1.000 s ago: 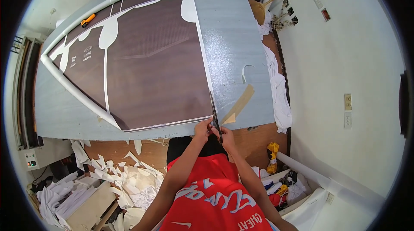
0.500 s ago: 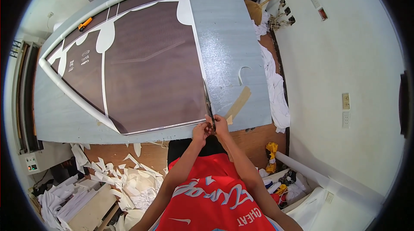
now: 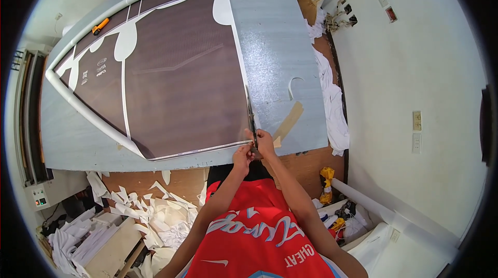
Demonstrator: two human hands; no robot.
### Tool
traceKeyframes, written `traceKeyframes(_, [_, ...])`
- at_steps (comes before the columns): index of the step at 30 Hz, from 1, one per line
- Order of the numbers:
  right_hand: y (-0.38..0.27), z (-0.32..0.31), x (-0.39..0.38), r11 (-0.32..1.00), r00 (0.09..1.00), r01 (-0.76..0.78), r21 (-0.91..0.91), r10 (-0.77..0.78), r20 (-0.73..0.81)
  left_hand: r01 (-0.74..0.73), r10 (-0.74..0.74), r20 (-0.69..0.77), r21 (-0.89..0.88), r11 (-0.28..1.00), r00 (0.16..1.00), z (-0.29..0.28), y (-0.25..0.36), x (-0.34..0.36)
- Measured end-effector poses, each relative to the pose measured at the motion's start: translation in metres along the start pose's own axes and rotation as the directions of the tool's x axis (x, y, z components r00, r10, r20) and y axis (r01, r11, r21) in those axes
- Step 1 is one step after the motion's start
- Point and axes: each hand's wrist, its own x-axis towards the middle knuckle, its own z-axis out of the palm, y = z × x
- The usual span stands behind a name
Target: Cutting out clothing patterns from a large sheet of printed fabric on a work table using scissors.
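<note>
A large dark brown sheet printed with garment panels (image 3: 176, 96) lies on the table, with white margins between and around the panels. My right hand (image 3: 265, 144) is closed round the handles of a pair of dark scissors (image 3: 252, 118). Their blades point away from me along the sheet's right white margin. Close beside it, my left hand (image 3: 242, 158) pinches at the sheet's near right corner. The fingertips partly hide what lies between them.
The sheet's far and left edges curl into a white roll (image 3: 93, 114). An orange-handled cutter (image 3: 100, 26) rests at the far left. A tan strip (image 3: 288, 124) and a curved white offcut (image 3: 291, 88) lie right on the blue-grey table (image 3: 275, 34). White scraps (image 3: 166, 216) litter the floor.
My right hand and the scissors have moved a little away from me along the sheet's right margin. The left hand has shifted slightly the same way.
</note>
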Motion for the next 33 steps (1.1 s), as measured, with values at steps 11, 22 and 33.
traceKeyframes(11, [-0.054, -0.012, -0.013, 0.998, 1.000, -0.006, -0.069, 0.005, -0.025, 0.031, -0.033, -0.104, -0.025, 0.999, 0.994, 0.009, -0.002, -0.005])
traceKeyframes(22, [-0.073, -0.001, 0.020, 0.993, 0.999, 0.020, -0.120, -0.023, -0.023, 0.041, -0.045, -0.118, -0.037, 0.999, 0.992, 0.001, -0.013, 0.000])
traceKeyframes(33, [-0.093, 0.007, 0.061, 0.991, 0.999, 0.020, -0.135, -0.025, -0.031, 0.049, -0.053, -0.118, -0.032, 0.998, 0.992, -0.004, -0.014, 0.003])
